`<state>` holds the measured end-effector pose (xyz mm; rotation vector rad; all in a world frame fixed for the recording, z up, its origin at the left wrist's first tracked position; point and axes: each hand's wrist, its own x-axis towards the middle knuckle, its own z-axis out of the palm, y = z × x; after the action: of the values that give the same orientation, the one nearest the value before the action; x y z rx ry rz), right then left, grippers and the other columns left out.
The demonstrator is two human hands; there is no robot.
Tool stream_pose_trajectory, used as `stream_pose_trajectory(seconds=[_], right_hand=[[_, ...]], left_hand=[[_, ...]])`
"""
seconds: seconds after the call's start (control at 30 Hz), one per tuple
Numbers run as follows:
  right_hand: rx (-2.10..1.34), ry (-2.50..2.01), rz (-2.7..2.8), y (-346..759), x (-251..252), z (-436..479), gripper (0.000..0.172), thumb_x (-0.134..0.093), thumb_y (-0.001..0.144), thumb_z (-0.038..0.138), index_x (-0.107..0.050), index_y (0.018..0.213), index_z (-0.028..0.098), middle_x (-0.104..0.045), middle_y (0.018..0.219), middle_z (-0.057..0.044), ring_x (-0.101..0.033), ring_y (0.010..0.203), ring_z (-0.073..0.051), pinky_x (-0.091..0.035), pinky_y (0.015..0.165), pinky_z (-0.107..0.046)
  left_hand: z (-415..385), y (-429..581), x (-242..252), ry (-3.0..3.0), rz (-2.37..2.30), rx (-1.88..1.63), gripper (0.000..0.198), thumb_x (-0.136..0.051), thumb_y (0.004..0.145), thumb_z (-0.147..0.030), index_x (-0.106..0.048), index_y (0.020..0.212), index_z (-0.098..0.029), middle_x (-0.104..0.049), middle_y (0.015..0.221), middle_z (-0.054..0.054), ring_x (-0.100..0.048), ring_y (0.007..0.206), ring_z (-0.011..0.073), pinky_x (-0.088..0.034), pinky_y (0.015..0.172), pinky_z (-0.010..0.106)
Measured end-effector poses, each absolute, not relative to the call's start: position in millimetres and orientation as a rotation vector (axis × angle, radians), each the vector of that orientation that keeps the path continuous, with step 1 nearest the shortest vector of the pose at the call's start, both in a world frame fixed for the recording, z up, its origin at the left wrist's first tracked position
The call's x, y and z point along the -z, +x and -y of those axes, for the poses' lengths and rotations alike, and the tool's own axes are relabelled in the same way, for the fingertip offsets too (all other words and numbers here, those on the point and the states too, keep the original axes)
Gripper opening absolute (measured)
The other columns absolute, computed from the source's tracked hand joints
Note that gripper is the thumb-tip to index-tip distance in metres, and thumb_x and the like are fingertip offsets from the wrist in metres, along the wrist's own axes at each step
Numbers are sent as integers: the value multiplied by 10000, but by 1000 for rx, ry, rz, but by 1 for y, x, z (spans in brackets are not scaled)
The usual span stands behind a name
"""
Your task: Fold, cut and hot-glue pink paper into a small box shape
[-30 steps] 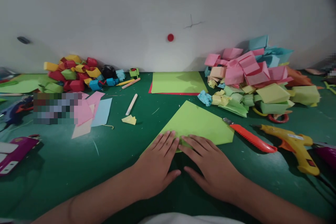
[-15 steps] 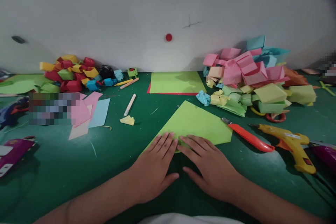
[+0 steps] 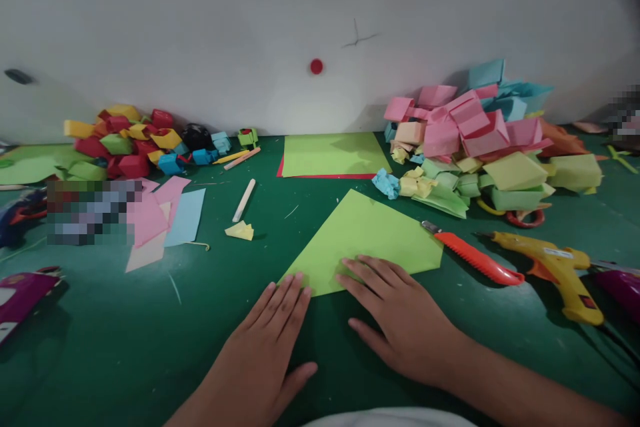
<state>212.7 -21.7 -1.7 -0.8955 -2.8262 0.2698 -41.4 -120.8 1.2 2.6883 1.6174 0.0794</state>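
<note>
A folded sheet of lime-green paper (image 3: pixel 365 233) lies flat on the green table in front of me. My left hand (image 3: pixel 270 340) rests with straight fingers, its fingertips on the paper's near left corner and the thumb held apart. With fingers spread, my right hand (image 3: pixel 395 313) presses its fingertips on the paper's near edge, around the middle. Just right of the paper, a red box cutter (image 3: pixel 483 259) touches or slightly overlaps its right side, blade end toward the paper.
A yellow glue gun (image 3: pixel 555 267) lies at the right, below a heap of folded paper pieces (image 3: pixel 470 127). Green sheets (image 3: pixel 333 155) lie by the wall. Left stand small coloured paper pieces (image 3: pixel 135 140), a white stick (image 3: pixel 244 200) and pink paper (image 3: pixel 150 217).
My left hand has slid left and toward me along the paper's near edge, to its left corner. The right hand stays in nearly the same place. The view has shifted slightly.
</note>
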Motion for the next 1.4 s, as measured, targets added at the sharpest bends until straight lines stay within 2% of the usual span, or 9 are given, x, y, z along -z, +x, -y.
stream_pose_trajectory(seconds=[0.1, 0.2, 0.27, 0.47, 0.7, 0.83, 1.17, 1.27, 1.4], right_hand=[[-245, -891, 2833, 213, 3, 22, 521, -459, 1022, 411, -461, 1515, 240, -446, 1606, -55, -424, 1436, -318, -392, 1161, -551], [-230, -885, 2834, 213, 4, 23, 519, -445, 1028, 423, -460, 1517, 248, -449, 1604, -50, -425, 1434, -314, -394, 1161, -541], [-222, -888, 2834, 213, 4, 23, 525, -450, 1026, 430, -456, 1519, 250, -449, 1605, -47, -426, 1433, -312, -396, 1161, -538], [-207, -897, 2828, 213, 3, 23, 539, -441, 1032, 422, -417, 1547, 264, -423, 1623, -25, -412, 1446, -297, -395, 1165, -528], [-178, -891, 2824, 213, 4, 22, 532, -444, 1034, 423, -424, 1543, 269, -430, 1619, -17, -425, 1431, -278, -397, 1165, -502], [-146, -889, 2832, 214, 5, 23, 541, -430, 1039, 425, -397, 1559, 281, -416, 1627, -7, -429, 1428, -272, -394, 1165, -495], [-103, -883, 2868, 213, 5, 22, 562, -429, 1038, 425, -380, 1573, 262, -394, 1640, -19, -402, 1445, -295, -394, 1158, -507], [-101, -878, 2865, 213, 6, 23, 575, -445, 1030, 424, -378, 1575, 251, -394, 1639, -35, -411, 1437, -303, -396, 1155, -512], [-119, -873, 2858, 213, 5, 23, 567, -461, 1027, 416, -380, 1573, 285, -402, 1634, -35, -427, 1428, -295, -400, 1153, -510]], left_hand=[[135, -49, 3, 2763, -1775, -99, 806, -456, 1016, -548, -127, 1642, -162, -339, 1651, 99, -411, 1484, 286, -331, 1218, 426], [144, -55, 1, 2829, -1888, -114, 736, -451, 1028, -500, -201, 1631, -159, -387, 1630, 75, -424, 1476, 263, -190, 1276, 415], [145, -60, -1, 2832, -1924, -125, 684, -440, 1036, -473, -238, 1625, -188, -413, 1618, 56, -426, 1476, 256, -138, 1292, 420], [141, -71, 1, 2778, -1963, -104, 624, -466, 1028, -451, -327, 1598, -237, -436, 1604, 38, -416, 1484, 281, -262, 1266, 490], [134, -68, 0, 2850, -1859, -181, 583, -508, 1013, -397, -413, 1558, -212, -421, 1615, 49, -411, 1486, 296, -365, 1226, 459], [131, -61, -1, 2867, -1725, -202, 589, -500, 1025, -363, -367, 1579, -214, -416, 1618, 38, -433, 1475, 259, -384, 1224, 412], [128, -56, 2, 2721, -1700, -260, 685, -486, 1030, -396, -211, 1630, -213, -385, 1632, 64, -443, 1469, 255, -418, 1205, 399], [128, -53, 2, 2730, -1709, -291, 680, -497, 1024, -402, -250, 1620, -188, -407, 1620, 74, -465, 1454, 258, -434, 1193, 397], [127, -46, 2, 2746, -1777, -343, 604, -496, 1016, -404, -391, 1563, -172, -488, 1567, 90, -531, 1401, 265, -481, 1147, 405]])
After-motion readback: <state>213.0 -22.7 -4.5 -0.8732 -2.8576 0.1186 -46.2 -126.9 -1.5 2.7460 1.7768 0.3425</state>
